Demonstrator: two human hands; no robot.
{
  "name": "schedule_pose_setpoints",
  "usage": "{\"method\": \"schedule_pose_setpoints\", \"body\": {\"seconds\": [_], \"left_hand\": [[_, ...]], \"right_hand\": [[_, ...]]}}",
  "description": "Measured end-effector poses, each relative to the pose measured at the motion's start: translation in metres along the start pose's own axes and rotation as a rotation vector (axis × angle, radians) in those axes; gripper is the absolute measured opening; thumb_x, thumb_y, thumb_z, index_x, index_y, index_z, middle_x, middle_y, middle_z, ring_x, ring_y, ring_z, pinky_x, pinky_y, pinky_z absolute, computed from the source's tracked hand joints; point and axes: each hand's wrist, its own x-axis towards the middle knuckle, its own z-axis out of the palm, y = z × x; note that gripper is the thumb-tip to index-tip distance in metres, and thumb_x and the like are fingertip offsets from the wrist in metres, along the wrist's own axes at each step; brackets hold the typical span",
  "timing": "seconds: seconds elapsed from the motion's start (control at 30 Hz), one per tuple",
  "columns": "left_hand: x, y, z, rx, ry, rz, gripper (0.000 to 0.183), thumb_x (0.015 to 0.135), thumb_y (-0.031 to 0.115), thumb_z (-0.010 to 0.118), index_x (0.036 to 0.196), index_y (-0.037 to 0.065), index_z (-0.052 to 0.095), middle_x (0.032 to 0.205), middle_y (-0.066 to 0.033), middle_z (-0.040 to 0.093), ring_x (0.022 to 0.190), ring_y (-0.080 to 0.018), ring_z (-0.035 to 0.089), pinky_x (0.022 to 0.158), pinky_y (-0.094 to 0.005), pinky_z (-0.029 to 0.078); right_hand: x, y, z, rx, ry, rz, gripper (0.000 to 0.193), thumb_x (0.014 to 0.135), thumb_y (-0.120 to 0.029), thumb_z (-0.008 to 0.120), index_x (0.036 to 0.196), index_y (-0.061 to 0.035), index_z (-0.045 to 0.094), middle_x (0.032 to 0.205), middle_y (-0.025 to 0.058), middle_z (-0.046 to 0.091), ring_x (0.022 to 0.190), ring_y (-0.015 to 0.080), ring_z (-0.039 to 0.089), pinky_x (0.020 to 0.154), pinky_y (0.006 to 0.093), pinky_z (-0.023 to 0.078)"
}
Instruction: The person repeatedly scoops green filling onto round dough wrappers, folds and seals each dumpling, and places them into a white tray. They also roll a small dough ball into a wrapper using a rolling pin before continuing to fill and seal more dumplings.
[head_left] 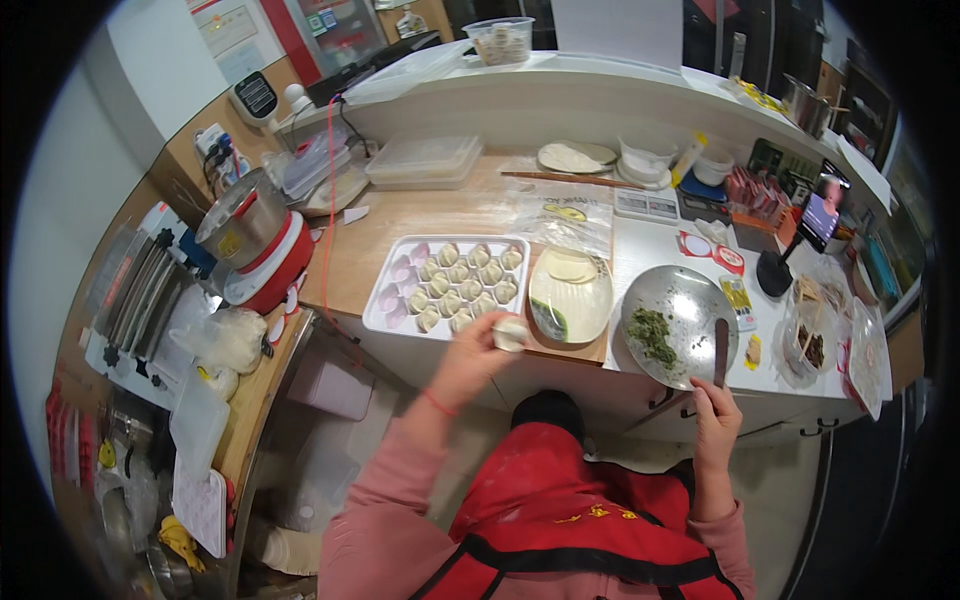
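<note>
My left hand (pixel 475 350) holds a round dough wrapper (pixel 510 334) above the counter's front edge, its fingers curled round it. Just behind it is a white tray (pixel 376 322) with several shaped dumplings (pixel 468 290) in its compartments; the left-hand compartments hold none. A plate (pixel 583 317) with a green patch carries a few flat wrappers (pixel 571 266). My right hand (pixel 715 415) grips a flat-bladed filling spatula (pixel 721 350), which reaches over the rim of a metal bowl (pixel 690 300). Chopped green filling (pixel 652 337) lies in the bowl's left half.
A phone (pixel 824 210) on a stand rises behind the bowl. A rolling pin (pixel 570 180), a scale (pixel 646 205) and a plate of dough (pixel 577 157) sit at the back. Lidded plastic boxes (pixel 424 160) and a red stand mixer (pixel 262 270) are leftward. A red cable (pixel 328 200) hangs down.
</note>
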Motion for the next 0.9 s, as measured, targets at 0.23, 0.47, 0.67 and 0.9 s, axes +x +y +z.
{"method": "schedule_pose_setpoints", "body": {"seconds": [0.23, 0.47, 0.67, 0.9], "left_hand": [[0.005, 0.026, -0.159, 0.677, 0.254, -0.081, 0.038, 0.077, 0.004, 0.074, 0.114, 0.002, 0.066, 0.111, -0.0065, 0.063, 0.098, -0.0144, 0.062, 0.083, -0.0285, 0.052], [0.019, 0.021, -0.207, 1.241, 0.157, -0.167, 0.041, 0.068, 0.012, 0.078, 0.108, 0.007, 0.072, 0.097, -0.0078, 0.062, 0.083, -0.0173, 0.060, 0.071, -0.0304, 0.049], [0.037, 0.021, -0.204, 1.387, 0.100, -0.403, 0.037, 0.067, 0.020, 0.078, 0.103, 0.014, 0.075, 0.077, -0.0061, 0.068, 0.078, -0.0217, 0.066, 0.082, -0.0336, 0.050], [0.031, 0.032, -0.200, 1.330, 0.191, -0.332, 0.031, 0.070, 0.023, 0.074, 0.100, 0.013, 0.075, 0.084, -0.0058, 0.071, 0.082, -0.0222, 0.069, 0.080, -0.0341, 0.052]], "right_hand": [[-0.002, 0.023, -0.005, 0.001, -0.014, 0.034, 0.015, 0.091, -0.002, 0.062, 0.103, 0.0029, 0.072, 0.095, 0.0023, 0.062, 0.083, 0.0097, 0.054, 0.074, 0.0234, 0.043], [-0.004, 0.018, 0.003, -0.033, -0.065, -0.063, 0.014, 0.091, -0.003, 0.063, 0.101, 0.0035, 0.071, 0.097, 0.0037, 0.064, 0.089, 0.0117, 0.057, 0.080, 0.0246, 0.044], [-0.005, 0.013, 0.003, -0.033, -0.060, -0.048, 0.014, 0.091, -0.003, 0.063, 0.100, 0.0036, 0.071, 0.096, 0.0034, 0.063, 0.088, 0.0114, 0.056, 0.079, 0.0242, 0.043], [-0.007, 0.016, -0.001, -0.018, -0.061, -0.036, 0.013, 0.091, -0.003, 0.063, 0.100, 0.0034, 0.070, 0.094, 0.0019, 0.061, 0.085, 0.0101, 0.054, 0.076, 0.0232, 0.042]]}}
